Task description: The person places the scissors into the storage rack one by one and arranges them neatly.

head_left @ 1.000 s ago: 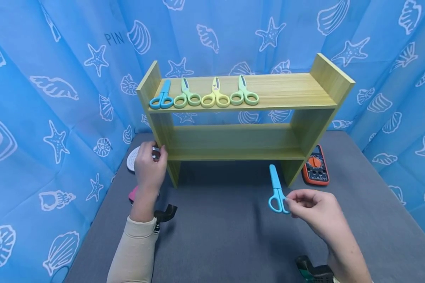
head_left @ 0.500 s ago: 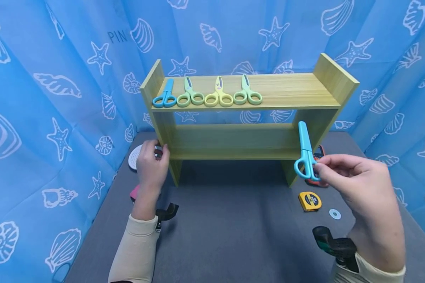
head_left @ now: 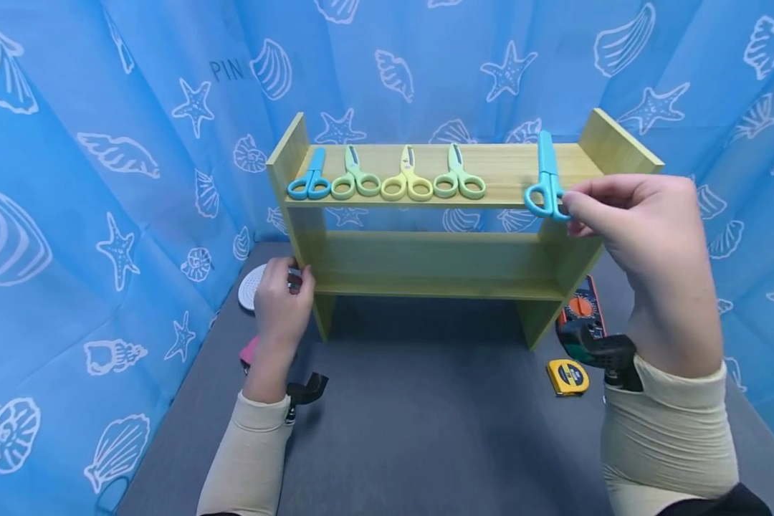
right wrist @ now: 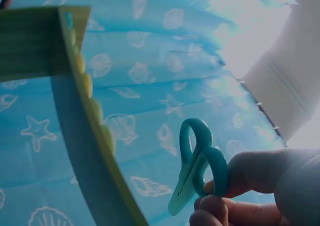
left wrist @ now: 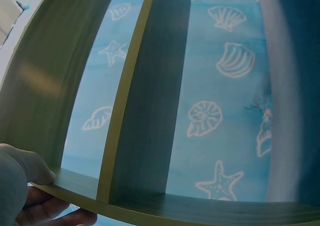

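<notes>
My right hand (head_left: 645,222) pinches turquoise scissors (head_left: 545,172) by one handle loop, blades pointing up, at the upper board's front edge. In the right wrist view the scissors (right wrist: 192,161) stand apart from the board. My left hand (head_left: 284,297) grips the left side panel of a wooden shelf (head_left: 438,292); in the left wrist view its thumb (left wrist: 30,166) lies inside the panel, its fingers outside. On the upper board lie blue scissors (head_left: 310,175), green scissors (head_left: 355,175), yellow scissors (head_left: 407,176) and another green pair (head_left: 458,175), side by side with handles towards the front.
Right of the shelf lie an orange multimeter (head_left: 582,308), partly behind my wrist mount, and a yellow tape measure (head_left: 568,377). Left of it are a white perforated disc (head_left: 250,288) and a pink item (head_left: 249,351), half hidden by my arm. A blue curtain (head_left: 168,179) hangs behind.
My right hand has lifted the turquoise scissors from low in front of the shelf, rightwards and up to the upper board. The tape measure has come into sight. My left hand keeps its grip.
</notes>
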A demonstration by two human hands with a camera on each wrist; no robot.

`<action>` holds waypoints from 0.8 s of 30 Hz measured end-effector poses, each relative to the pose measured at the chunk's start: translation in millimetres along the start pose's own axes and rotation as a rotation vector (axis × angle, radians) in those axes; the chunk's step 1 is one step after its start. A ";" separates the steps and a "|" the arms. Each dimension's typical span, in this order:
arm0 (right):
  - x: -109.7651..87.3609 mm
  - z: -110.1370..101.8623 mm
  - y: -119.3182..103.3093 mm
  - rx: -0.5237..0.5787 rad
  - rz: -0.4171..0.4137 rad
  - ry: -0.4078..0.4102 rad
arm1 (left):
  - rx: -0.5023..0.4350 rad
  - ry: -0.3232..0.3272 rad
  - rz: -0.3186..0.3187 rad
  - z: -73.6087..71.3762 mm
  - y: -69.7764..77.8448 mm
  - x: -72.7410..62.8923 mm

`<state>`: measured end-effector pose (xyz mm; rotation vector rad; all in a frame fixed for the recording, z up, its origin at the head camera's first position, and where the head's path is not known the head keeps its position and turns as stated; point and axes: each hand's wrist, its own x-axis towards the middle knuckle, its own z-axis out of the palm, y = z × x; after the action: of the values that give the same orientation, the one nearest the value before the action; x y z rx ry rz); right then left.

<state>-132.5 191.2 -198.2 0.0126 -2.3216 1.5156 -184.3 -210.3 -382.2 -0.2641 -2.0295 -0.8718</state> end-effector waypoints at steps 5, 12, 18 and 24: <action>31.9 14.3 -8.4 -0.143 0.004 -0.048 | -0.012 0.000 0.009 1.7 0.4 0.6; 65.2 22.9 -13.5 -0.364 0.046 -0.129 | -0.023 -0.003 0.022 4.1 1.8 2.9; 60.9 23.2 -12.6 -0.433 0.032 -0.106 | -0.004 -0.006 0.012 2.8 2.0 3.0; 25.8 23.7 -6.3 -0.430 -0.081 0.036 | -0.017 -0.003 -0.003 0.9 0.4 -0.1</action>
<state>-162.3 172.4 -193.1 -0.0312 -2.5337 0.9468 -184.6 -209.4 -382.4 -0.2722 -2.0266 -0.8916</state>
